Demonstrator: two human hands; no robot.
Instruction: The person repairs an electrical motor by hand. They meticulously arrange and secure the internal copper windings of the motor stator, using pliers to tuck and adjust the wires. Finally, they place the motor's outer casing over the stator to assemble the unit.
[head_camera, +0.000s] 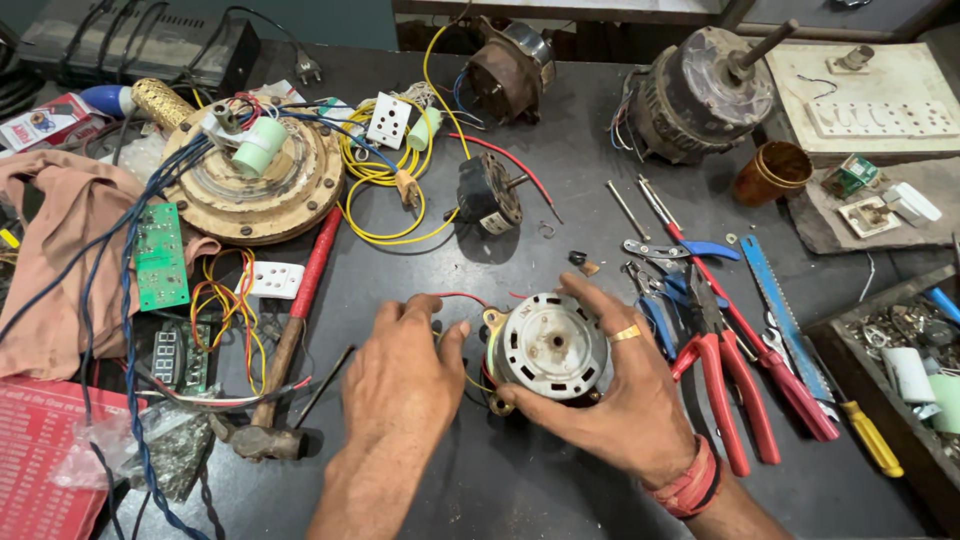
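Observation:
A small electric motor with a white round end cap lies on the dark table, red and yellow wires trailing from it. My right hand is wrapped around its right side, thumb under the front, a gold ring on one finger. My left hand rests just left of the motor, its thumb touching the motor's edge near the wires, fingers curled with nothing in them.
Red-handled pliers, screwdrivers and a blue saw blade lie at the right. A hammer is at the left. A round ceiling fan base, circuit boards, wires and other motors fill the back. A parts tray sits far right.

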